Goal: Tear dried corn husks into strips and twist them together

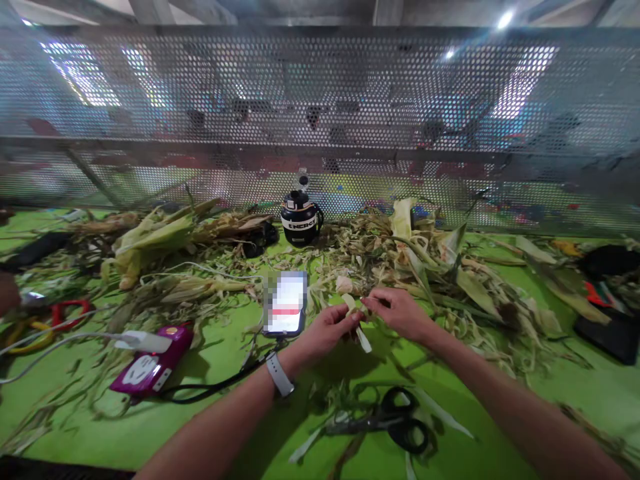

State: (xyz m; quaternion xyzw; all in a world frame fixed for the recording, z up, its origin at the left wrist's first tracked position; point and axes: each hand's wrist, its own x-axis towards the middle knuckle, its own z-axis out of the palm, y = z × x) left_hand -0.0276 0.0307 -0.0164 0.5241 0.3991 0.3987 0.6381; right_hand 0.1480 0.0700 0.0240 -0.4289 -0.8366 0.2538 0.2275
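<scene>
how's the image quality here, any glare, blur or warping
Head view: bright glare from the windows and a ceiling light washes through the perforated metal screen, which bows like a fisheye; the edges smear, the husk piles are soft; the phone screen is pixelated; the left hand and right hand on a husk strip are sharpest; scissors are slightly soft.

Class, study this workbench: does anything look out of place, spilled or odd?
Yes: a phone and a plugged-in purple power strip lie among corn husks strewn over the green table, and black scissors rest half buried.
</scene>
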